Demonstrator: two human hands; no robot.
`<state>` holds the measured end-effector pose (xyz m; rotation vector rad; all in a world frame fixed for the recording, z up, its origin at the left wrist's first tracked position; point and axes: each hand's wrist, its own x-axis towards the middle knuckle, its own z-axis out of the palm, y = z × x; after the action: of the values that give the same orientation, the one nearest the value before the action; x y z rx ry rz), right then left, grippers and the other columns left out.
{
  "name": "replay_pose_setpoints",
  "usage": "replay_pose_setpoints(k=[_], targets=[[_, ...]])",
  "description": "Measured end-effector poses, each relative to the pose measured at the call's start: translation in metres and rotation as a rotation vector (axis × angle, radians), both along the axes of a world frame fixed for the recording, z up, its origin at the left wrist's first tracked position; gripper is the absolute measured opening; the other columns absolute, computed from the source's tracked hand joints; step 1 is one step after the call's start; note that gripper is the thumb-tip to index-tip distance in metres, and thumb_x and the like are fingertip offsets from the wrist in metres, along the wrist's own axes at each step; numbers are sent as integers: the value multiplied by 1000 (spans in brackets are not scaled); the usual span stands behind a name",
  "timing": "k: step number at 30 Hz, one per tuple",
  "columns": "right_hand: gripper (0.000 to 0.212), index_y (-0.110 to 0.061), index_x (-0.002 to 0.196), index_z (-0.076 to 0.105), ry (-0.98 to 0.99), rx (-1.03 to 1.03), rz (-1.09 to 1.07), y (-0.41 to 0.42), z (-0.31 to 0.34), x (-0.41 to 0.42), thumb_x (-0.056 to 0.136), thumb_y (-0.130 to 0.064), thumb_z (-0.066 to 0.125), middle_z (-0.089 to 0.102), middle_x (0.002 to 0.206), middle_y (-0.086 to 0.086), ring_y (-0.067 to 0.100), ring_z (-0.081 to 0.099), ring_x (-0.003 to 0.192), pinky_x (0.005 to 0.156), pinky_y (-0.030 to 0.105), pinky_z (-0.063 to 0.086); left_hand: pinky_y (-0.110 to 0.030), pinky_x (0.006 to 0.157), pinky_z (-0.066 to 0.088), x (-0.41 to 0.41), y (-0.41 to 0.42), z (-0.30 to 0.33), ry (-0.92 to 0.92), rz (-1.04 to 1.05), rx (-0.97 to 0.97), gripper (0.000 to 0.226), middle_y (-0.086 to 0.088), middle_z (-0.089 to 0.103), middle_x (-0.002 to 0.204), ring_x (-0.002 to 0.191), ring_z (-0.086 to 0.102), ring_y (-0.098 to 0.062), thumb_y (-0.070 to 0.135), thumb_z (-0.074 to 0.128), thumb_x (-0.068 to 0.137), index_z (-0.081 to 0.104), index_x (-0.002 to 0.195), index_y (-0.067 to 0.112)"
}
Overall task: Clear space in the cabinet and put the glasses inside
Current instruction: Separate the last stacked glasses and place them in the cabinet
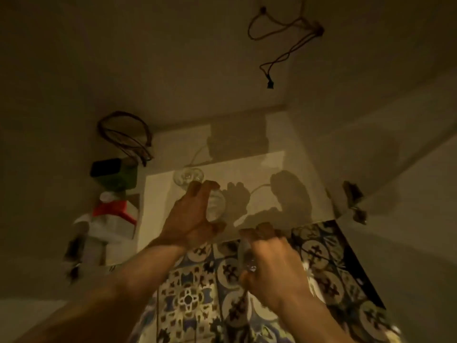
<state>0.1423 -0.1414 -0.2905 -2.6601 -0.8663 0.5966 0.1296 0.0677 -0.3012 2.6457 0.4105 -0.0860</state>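
I look up from below at an open white wall cabinet (247,169). My left hand (193,216) is raised against the underside of its shelf and grips a clear glass (216,206). Another clear glass (188,177) stands on the shelf edge just above and left of that hand. My right hand (269,263) is lower, in front of the patterned tiles, closed around a second clear glass (247,258) that shows only between the fingers. Shadows of both hands fall on the cabinet panel.
The left cabinet compartment holds a green box (123,177), a red and white carton (113,214) and a wire basket (126,137). An open cabinet door (371,169) with hinges stands at the right. Patterned wall tiles (197,293) lie below. A cord (279,35) hangs from the ceiling.
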Motion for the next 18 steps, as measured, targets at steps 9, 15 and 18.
replay_pose_setpoints(k=[9,15,18], targets=[[68,-31,142,43,-158,180,98,65,-123,60,81,-32,72,43,140,1,29,46,122,93,40,52,-38,89,54,92,46,-92,-92,-4,8,91,1,44,128,110,59,-24,39,89,64,41,142,32],[70,-35,141,36,-231,236,142,95,-164,86,78,-42,65,40,139,-1,26,44,118,96,41,47,-42,93,53,129,73,-128,-103,17,51,103,-1,44,133,112,59,-26,45,89,63,35,150,31],[60,-29,138,40,-248,171,155,116,-172,107,84,-38,63,43,138,7,32,46,120,94,43,46,-43,94,52,142,85,-136,-100,22,61,108,-2,45,134,112,59,-26,47,88,63,31,153,30]])
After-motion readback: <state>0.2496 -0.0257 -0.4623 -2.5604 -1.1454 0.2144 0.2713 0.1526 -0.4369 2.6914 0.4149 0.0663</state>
